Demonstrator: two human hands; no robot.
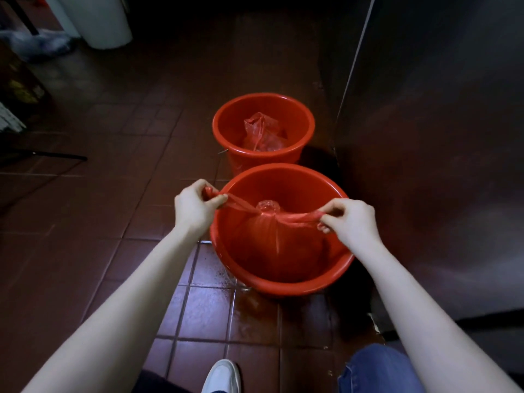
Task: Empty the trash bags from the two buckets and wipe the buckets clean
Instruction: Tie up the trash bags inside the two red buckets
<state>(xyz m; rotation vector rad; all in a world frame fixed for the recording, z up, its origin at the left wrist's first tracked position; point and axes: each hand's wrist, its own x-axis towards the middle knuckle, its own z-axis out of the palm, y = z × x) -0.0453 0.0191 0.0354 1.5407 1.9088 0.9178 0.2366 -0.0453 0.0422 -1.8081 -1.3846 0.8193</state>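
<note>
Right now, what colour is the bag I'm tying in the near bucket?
Red, matching the bucket; the bag shows best in the head view.

Near bucket before far bucket, a bag in each

Dim room; wet red-brown tiled floor; steel cabinet right.

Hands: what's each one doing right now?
Left hand: grip closed on the red trash bag's left tie.
Right hand: grip pinching its right tie.
</note>
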